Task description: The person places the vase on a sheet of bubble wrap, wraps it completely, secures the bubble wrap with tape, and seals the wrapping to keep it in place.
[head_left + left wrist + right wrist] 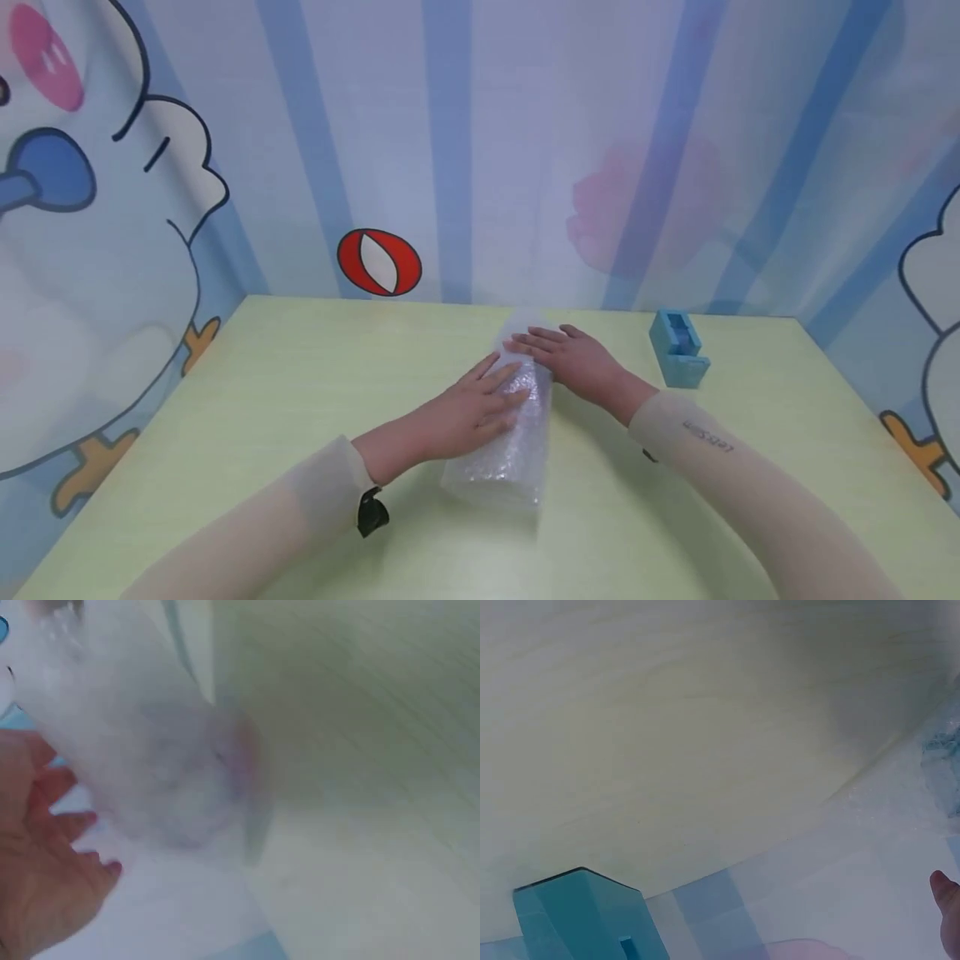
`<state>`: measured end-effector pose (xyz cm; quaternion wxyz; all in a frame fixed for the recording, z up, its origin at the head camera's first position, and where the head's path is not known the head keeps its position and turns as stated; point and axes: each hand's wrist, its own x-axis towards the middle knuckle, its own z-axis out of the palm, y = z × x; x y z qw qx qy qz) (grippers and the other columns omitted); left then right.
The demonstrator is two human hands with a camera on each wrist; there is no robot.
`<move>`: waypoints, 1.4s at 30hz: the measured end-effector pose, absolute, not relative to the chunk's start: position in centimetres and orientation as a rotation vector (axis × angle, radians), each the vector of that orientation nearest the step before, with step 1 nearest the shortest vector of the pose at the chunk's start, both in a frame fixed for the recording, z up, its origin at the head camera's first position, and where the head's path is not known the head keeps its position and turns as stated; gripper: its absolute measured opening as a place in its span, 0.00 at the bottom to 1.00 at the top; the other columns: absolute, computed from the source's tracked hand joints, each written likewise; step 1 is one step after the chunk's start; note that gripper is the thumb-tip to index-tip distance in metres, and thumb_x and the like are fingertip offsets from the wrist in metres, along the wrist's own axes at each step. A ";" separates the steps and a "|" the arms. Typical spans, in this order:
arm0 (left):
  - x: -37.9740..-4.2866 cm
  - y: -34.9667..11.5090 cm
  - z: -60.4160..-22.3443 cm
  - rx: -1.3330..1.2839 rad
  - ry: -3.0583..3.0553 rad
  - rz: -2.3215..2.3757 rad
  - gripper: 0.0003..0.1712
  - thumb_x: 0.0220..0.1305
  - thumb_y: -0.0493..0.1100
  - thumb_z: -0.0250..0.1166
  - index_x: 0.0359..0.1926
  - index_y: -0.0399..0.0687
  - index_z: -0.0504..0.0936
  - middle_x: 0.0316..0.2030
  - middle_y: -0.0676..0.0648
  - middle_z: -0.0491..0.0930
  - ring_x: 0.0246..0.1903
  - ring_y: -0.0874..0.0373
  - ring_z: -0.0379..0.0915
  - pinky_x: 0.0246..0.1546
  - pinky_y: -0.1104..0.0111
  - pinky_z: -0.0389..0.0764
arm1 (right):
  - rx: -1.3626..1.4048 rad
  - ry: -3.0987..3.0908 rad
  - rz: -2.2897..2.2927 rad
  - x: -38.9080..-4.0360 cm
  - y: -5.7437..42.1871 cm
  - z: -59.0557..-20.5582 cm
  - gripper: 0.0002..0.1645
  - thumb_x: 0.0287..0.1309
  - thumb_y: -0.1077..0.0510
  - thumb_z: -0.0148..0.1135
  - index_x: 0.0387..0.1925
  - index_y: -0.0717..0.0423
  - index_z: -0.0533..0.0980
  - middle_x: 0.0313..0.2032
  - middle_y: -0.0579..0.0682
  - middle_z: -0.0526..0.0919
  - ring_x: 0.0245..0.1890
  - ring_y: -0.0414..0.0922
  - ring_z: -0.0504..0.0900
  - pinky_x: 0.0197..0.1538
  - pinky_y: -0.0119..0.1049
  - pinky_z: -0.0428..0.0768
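Note:
A roll of clear bubble wrap (517, 454) lies lengthwise on the table, pointing away from me. My left hand (468, 412) rests on its left side with the fingers spread and nearly straight. Farther up the roll, my right hand (573, 358) lies across the top from the right, its fingers extended. In the left wrist view the bubble wrap (150, 742) is blurred, beside my left hand (52, 855). Only a fingertip of my right hand (951, 911) shows in the right wrist view, near the edge of the bubble wrap (907, 780). Whatever is inside the roll cannot be made out.
A blue tape dispenser (678, 354) stands on the table to the right of my right hand. The pale yellow table (330, 367) ends at a back wall hanging (510, 150) with blue stripes and cartoon figures.

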<state>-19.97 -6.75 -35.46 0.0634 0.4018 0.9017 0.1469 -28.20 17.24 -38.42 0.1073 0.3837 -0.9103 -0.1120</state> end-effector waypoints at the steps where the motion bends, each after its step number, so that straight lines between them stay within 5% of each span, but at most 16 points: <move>1: -20.2 -7.0 -35.7 1.221 2.686 0.486 0.31 0.78 0.49 0.54 0.77 0.47 0.64 0.81 0.40 0.52 0.82 0.40 0.40 0.81 0.46 0.53 | 1.135 -2.679 -0.335 -28.3 17.2 -38.4 0.46 0.61 0.62 0.70 0.77 0.44 0.63 0.76 0.47 0.68 0.76 0.50 0.69 0.70 0.56 0.75; 9: -20.6 -7.3 -37.2 1.349 2.788 0.382 0.45 0.68 0.60 0.65 0.79 0.50 0.61 0.79 0.45 0.60 0.80 0.45 0.52 0.78 0.51 0.62 | 1.145 -2.717 -0.286 -28.2 16.7 -38.0 0.42 0.66 0.66 0.63 0.78 0.45 0.62 0.78 0.48 0.65 0.77 0.51 0.66 0.74 0.58 0.70; 15: -20.5 -6.9 -37.7 1.446 2.800 0.241 0.44 0.69 0.60 0.63 0.79 0.49 0.61 0.81 0.46 0.56 0.81 0.47 0.48 0.79 0.53 0.61 | 1.116 -2.753 -0.204 -28.0 17.0 -38.0 0.39 0.71 0.64 0.57 0.79 0.49 0.58 0.79 0.50 0.63 0.78 0.52 0.64 0.75 0.59 0.68; 23: -20.1 -6.3 -38.2 1.590 2.912 0.061 0.31 0.77 0.53 0.54 0.76 0.50 0.67 0.77 0.49 0.65 0.78 0.51 0.58 0.78 0.60 0.64 | 1.113 -2.725 -0.076 -27.9 17.7 -38.4 0.38 0.70 0.65 0.58 0.78 0.56 0.60 0.78 0.54 0.64 0.77 0.54 0.66 0.73 0.55 0.72; 29: -20.3 -5.7 -39.0 1.697 3.048 0.238 0.23 0.74 0.49 0.61 0.67 0.53 0.80 0.68 0.52 0.78 0.71 0.55 0.71 0.71 0.62 0.74 | 1.110 -2.685 0.003 -27.5 18.0 -38.6 0.39 0.64 0.69 0.62 0.76 0.60 0.62 0.76 0.58 0.67 0.75 0.56 0.68 0.70 0.51 0.76; 35: -20.5 -5.5 -39.0 1.584 3.001 0.472 0.21 0.71 0.49 0.65 0.62 0.54 0.83 0.71 0.45 0.74 0.74 0.47 0.65 0.73 0.53 0.72 | 1.099 -2.641 0.024 -27.4 18.2 -39.0 0.41 0.61 0.67 0.67 0.75 0.56 0.65 0.76 0.58 0.66 0.73 0.56 0.72 0.64 0.50 0.81; 42: -22.2 -5.4 -38.5 1.151 2.740 0.934 0.50 0.62 0.51 0.73 0.76 0.36 0.59 0.79 0.36 0.57 0.80 0.40 0.51 0.78 0.46 0.60 | 1.095 -2.608 0.063 -27.5 18.2 -39.1 0.42 0.57 0.69 0.70 0.73 0.55 0.68 0.75 0.59 0.68 0.68 0.58 0.77 0.59 0.52 0.84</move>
